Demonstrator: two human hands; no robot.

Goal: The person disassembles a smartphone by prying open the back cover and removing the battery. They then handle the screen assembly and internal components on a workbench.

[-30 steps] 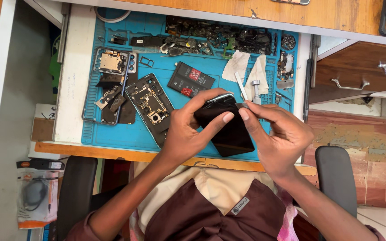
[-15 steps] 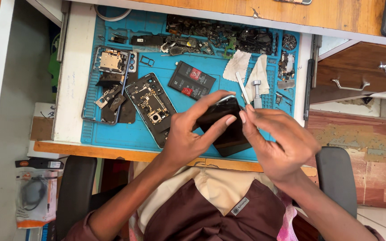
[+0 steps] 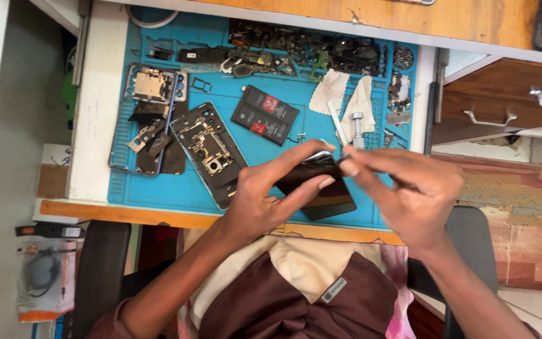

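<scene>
Blue ribbed work mat (image 3: 158,188) on a pale bench with a wooden front edge, seen from above. Lower centre: left hand (image 3: 265,194) clamped around a dark glossy phone panel (image 3: 321,188), thumb and fingers on its long edges, held just above the mat's near edge; right hand (image 3: 409,194) pinched together at the panel's upper corner, whether on a thin tool cannot be told. Likely light, stiff, slick, crack-prone glass; best gripped by the edges, never flexed. Left of centre: opened phone frame (image 3: 211,154), metal and circuitry exposed. Farther up: flat black battery (image 3: 265,114), white cloths (image 3: 346,100), loose dark parts (image 3: 321,53) along the top.
</scene>
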